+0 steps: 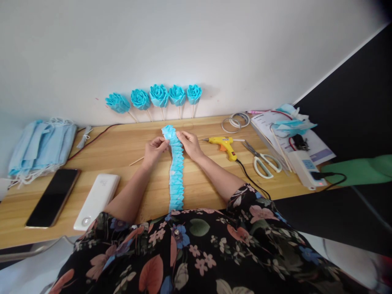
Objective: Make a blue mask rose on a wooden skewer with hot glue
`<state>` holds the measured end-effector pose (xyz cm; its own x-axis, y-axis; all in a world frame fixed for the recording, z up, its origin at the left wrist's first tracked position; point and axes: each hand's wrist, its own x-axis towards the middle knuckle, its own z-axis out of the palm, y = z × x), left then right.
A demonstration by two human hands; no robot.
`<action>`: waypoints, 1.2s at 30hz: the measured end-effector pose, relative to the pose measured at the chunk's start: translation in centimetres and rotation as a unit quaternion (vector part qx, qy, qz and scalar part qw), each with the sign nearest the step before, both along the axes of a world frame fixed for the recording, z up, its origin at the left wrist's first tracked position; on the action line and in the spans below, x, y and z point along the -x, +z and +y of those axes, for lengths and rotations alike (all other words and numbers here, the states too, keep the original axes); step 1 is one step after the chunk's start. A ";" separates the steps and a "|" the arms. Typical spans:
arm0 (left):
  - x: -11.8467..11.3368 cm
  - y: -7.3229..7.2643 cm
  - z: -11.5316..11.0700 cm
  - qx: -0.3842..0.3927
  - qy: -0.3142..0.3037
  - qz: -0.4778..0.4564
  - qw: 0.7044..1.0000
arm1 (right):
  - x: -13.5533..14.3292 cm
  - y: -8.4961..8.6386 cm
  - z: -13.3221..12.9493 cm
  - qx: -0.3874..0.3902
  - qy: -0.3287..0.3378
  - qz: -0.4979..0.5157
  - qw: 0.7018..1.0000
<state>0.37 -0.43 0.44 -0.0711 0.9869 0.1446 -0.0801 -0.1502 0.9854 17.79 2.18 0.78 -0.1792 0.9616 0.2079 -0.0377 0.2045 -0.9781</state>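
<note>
Lower left, one phone [53, 198] and one white power bank [97, 200] lie near the table's [202, 192] front edge. Five blue flowers [159, 96] lean at upper centre. Mid-frame, the left hand [155, 150] and right hand [190, 145], fingers nearly closed, pinch one pleated strip [176, 175] near its top. Rightward: one glue gun [224, 143], one pair of scissors [266, 161].

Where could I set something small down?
Bare wood shows between the red cable, white power bank and thin stick; another lies between the blue strip and right forearm. The right is crowded: glue gun, scissors, papers, power strip.
</note>
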 end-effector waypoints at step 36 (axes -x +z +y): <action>0.3 0.0 0.4 0.001 0.001 -0.038 0.999 | 0.1 -0.1 0.1 -0.025 0.012 -0.025 0.999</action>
